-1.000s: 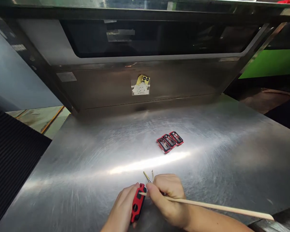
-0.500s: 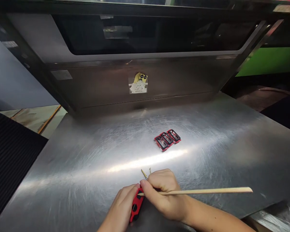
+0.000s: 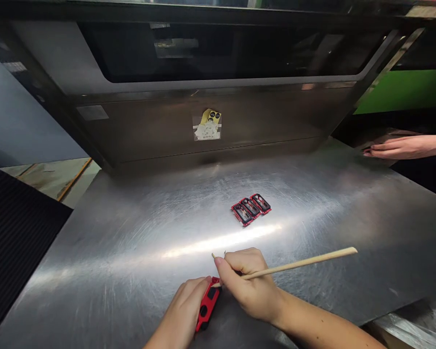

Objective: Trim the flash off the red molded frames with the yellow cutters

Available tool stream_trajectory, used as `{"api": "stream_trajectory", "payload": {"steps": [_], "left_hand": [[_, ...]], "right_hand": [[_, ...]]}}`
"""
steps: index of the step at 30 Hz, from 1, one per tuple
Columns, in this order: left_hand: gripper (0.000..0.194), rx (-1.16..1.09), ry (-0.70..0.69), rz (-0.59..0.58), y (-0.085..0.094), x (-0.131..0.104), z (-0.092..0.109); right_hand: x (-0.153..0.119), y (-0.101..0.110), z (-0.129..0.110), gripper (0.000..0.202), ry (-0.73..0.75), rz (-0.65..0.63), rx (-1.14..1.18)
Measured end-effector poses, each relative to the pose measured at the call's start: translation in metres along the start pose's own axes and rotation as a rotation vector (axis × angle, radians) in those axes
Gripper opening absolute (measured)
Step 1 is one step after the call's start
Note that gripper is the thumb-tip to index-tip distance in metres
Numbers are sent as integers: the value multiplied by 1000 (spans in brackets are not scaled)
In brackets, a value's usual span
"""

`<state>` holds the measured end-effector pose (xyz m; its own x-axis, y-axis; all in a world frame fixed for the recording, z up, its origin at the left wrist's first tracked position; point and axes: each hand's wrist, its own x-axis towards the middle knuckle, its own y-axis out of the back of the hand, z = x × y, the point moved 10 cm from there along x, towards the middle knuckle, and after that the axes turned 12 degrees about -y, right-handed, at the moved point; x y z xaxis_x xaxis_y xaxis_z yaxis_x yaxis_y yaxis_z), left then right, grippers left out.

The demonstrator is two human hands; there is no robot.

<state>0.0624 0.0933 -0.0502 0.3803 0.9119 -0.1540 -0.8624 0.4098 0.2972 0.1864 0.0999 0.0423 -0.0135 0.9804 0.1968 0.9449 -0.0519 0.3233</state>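
Low in the head view, my left hand [image 3: 183, 308] is closed around a small red plastic part with black inserts [image 3: 208, 305], held on a slant. My right hand [image 3: 250, 281] pinches a thin wooden stick [image 3: 301, 264], whose pointed end touches the upper end of the red part near a black insert. Its blunt end points up to the right. Two slim tips [image 3: 213, 255] poke out beyond my right fingers; the rest of that tool is hidden. Farther up the table lie three red and black frame-shaped parts [image 3: 251, 207], side by side.
The scratched metal table [image 3: 131, 218] reflects a bright light streak. A clear pouch of labels [image 3: 207, 127] is stuck to the back panel. Another person's hand [image 3: 403, 147] reaches in at the right. A black ribbed surface [image 3: 14, 242] borders the left.
My right hand has shifted slightly, and the stick's far end has swung up and left. The thumb has lifted off the red part's end. Another person's hand has appeared at the right.
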Motion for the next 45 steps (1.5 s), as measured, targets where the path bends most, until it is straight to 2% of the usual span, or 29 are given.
{"api": "stream_trajectory", "payload": {"steps": [4,10,14,24,28,34,36,41,45], "left_hand": [[33,-13,13,-24,-2,0,1],[40,-22,126,-18,0,-1,1],[41,16,84,-29,1,0,6],[38,40,13,-62,-2,0,3],[38,20,42,-64,-3,1,1],[38,63,43,-131,-9,5,15],[40,50,84,-130,-9,6,8],[44,-12,163,-94,-8,6,-17],[43,-37,151,-77,-7,4,-19]], "right_hand": [[0,1,2,45,-29,-11,22],[1,0,20,47,-238,-52,140],[1,-2,19,45,-233,-64,136],[2,-4,23,48,-277,-78,110],[3,-11,39,50,-410,-108,242],[0,-39,62,51,-666,-286,467],[0,-38,62,51,-674,-265,495],[1,-17,54,49,-595,-101,489],[2,-15,52,48,-574,-96,468]]}}
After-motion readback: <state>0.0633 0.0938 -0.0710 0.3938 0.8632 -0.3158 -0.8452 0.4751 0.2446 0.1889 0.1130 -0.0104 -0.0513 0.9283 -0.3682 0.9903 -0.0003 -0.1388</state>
